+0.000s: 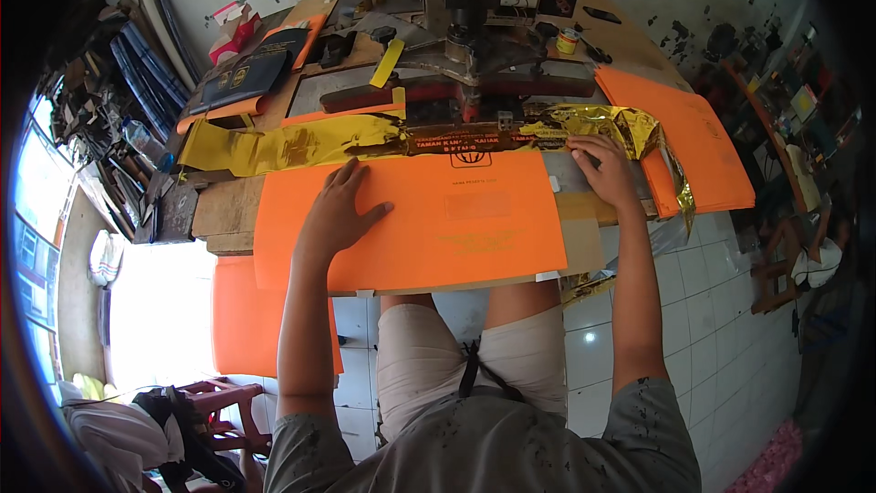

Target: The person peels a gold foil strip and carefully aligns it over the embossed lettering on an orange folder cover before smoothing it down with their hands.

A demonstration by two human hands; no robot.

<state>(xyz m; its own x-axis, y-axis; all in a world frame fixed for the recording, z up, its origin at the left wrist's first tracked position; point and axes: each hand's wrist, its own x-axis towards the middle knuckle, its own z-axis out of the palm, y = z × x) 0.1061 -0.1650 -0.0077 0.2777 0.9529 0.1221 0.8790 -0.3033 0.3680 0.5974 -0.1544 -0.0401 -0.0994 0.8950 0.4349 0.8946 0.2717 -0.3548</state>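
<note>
My left hand (335,215) lies with its fingers spread on an orange card sheet (401,251), its fingertips near the sheet's far edge. That sheet carries a dark printed emblem and fainter lettering. A long strip of gold foil (283,146) runs across the far edge of the sheet, with used, see-through patches in its middle. Over to the right, my right hand (604,172) is closed, thumb and fingers pinching the foil near its crumpled end. Directly beyond the foil stands a heavy metal foil-stamping press (464,59).
A stack of orange sheets (698,141) lies at the right, with foil trailing over it. More orange sheets (265,319) are at the lower left. Dark folders (242,68) lie at the back left; a small jar (568,40) stands at the back right. Another person (818,256) sits far right.
</note>
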